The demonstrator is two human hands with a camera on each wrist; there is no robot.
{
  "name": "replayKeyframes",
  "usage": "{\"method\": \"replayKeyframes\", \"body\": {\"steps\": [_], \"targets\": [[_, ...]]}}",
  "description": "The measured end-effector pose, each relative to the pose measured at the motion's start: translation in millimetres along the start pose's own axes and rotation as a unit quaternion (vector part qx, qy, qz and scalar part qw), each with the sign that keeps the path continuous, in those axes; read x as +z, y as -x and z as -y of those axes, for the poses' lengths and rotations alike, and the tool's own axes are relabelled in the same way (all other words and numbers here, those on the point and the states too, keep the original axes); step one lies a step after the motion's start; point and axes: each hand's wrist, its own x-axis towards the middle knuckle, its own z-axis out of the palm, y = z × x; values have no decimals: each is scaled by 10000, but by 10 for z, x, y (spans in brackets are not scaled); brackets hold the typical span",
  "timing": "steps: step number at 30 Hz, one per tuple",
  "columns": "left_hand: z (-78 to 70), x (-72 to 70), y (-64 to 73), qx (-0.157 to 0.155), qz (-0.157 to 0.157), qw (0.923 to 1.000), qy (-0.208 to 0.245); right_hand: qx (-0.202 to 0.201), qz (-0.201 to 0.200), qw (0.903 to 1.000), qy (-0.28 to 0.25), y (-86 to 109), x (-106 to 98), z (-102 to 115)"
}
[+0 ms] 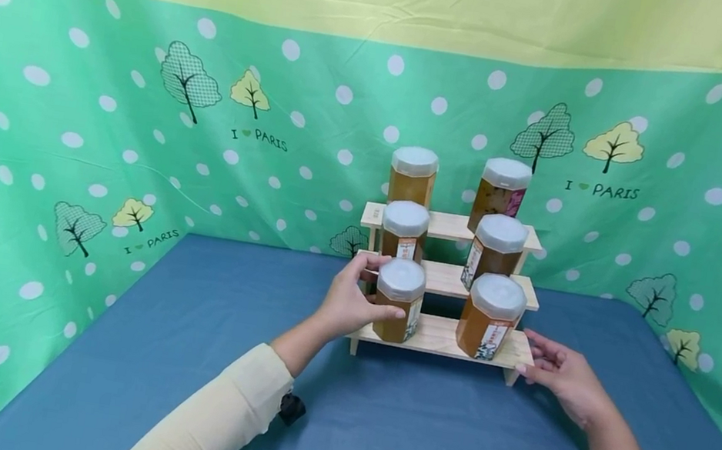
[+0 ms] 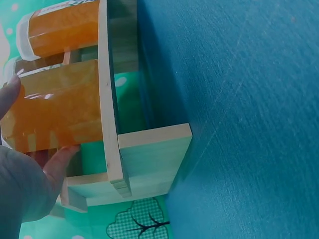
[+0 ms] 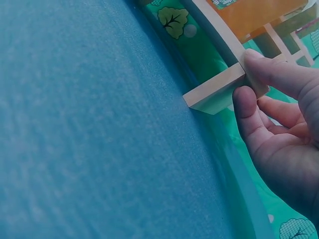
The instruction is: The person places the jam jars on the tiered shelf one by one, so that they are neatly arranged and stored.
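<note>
A three-step wooden display stand (image 1: 432, 329) carries hexagonal honey jars with whitish lids, two on each step. My left hand (image 1: 349, 303) holds the front-left honey jar (image 1: 394, 323) on the lowest step, thumb across its front and fingers at its left and rear. In the left wrist view this amber jar (image 2: 60, 112) stands on the step board. At the stand's right end, my right hand (image 1: 565, 376) pinches the lowest step's corner. Thumb and fingertips close on that board end in the right wrist view, beside the stand's leg (image 3: 217, 89).
The front-right jar (image 1: 490, 318) stands on the same step. Behind are two middle-step jars (image 1: 404, 230) and two top-step jars (image 1: 501, 191), one with a pink label. A blue cloth (image 1: 238, 300) covers the table; a green dotted curtain (image 1: 319, 133) hangs behind.
</note>
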Motion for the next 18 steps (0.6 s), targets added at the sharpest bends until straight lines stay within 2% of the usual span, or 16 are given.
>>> {"method": "replayKeyframes", "body": {"steps": [11,18], "targets": [[-9,21,-2,-73,51,9999,108,-29,11,10000,6,-2,-28,-9],[15,3,34,-167,59,9992,348,-68,-35,9994,324,23,-7,21]]}}
